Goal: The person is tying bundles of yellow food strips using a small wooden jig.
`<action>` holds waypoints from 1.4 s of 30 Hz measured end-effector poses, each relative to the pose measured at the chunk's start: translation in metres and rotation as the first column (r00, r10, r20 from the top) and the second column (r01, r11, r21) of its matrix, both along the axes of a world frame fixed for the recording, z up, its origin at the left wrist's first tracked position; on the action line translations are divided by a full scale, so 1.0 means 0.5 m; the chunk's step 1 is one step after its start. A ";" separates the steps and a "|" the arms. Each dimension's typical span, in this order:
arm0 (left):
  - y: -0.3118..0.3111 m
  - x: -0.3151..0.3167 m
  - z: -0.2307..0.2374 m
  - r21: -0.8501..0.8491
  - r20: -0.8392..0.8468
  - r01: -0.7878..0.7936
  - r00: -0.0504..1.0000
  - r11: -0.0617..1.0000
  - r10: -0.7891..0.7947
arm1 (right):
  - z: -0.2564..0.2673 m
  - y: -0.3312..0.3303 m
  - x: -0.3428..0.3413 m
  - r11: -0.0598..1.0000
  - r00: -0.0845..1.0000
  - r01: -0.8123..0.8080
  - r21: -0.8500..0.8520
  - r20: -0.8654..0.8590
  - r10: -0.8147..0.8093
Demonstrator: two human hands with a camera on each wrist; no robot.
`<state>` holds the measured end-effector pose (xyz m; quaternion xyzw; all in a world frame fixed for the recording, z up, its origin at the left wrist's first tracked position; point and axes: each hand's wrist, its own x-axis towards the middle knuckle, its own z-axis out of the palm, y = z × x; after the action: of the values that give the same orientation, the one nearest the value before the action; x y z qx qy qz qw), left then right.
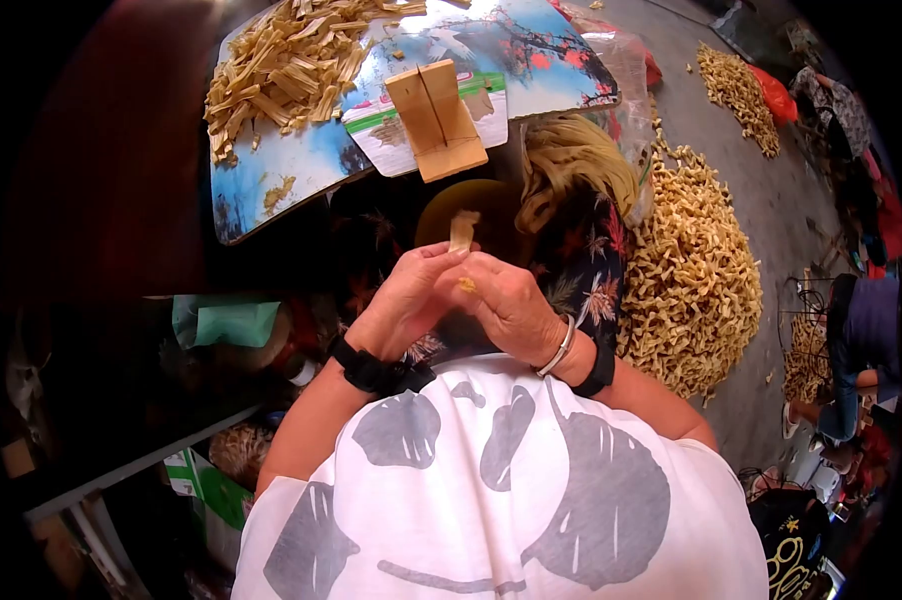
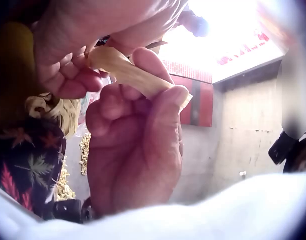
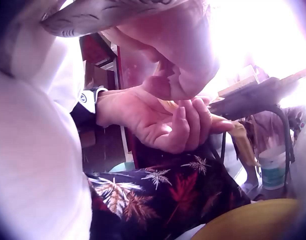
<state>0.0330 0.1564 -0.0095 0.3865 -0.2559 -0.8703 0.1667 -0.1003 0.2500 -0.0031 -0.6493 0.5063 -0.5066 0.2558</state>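
Left hand: the left hand (image 1: 409, 292) is in front of the chest, thumb and forefinger pinching a flat, pale-yellow, fibrous strip (image 1: 462, 230) near one end; the other fingers curl in towards the palm.
Right hand: close against its partner, the right hand (image 1: 511, 300) has its fingers bent and pinches the strip's other part; a small yellow bit shows at the fingertips.
Strip: up in the air between the two hands, one end standing clear above the left thumb.
Wrists: a black band (image 1: 371, 372) on the left; a silver bangle (image 1: 559, 346) and another black strap on the right.
Lap: dark cloth printed with leaves (image 1: 599, 262), and beyond the hands a round, mustard-yellow bowl (image 1: 443, 212), partly in shadow.
Table: just ahead, a glossy blue table (image 1: 316, 185) with a painted scene; an L-shaped wooden stand (image 1: 436, 115) marked by a dark upright line sits on a white-and-green sheet (image 1: 396, 155) at the near edge.
Table's left: a loose pile of flat yellow strips (image 1: 296, 65).
Table's right: a drooping bundle of long, pale-yellow sheets (image 1: 576, 165).
Floor: a big heap of small, twisted yellow pieces (image 1: 691, 285) to the right, a smaller heap (image 1: 739, 95) farther off beside a red bag (image 1: 774, 93).
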 end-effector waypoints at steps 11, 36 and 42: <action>0.013 -0.002 -0.020 -0.636 0.722 0.760 0.647 -0.131 0.247 | -0.055 -0.009 -0.017 0.962 0.956 0.271 -0.031 -0.107 -0.273; 0.005 -0.003 -0.032 -0.938 0.338 0.318 0.926 0.135 0.166 | -0.085 -0.033 -0.032 0.772 0.226 -0.474 0.423 0.906 -0.357; 0.014 -0.009 -0.035 -0.914 0.327 0.232 0.906 0.332 0.267 | -0.087 -0.037 -0.048 0.815 0.143 -0.473 0.335 0.942 -0.304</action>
<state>0.0286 0.1631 -0.0271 0.3988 -0.7358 -0.4517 0.3090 -0.1244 0.2315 -0.0469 -0.0756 0.2966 -0.6087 0.7320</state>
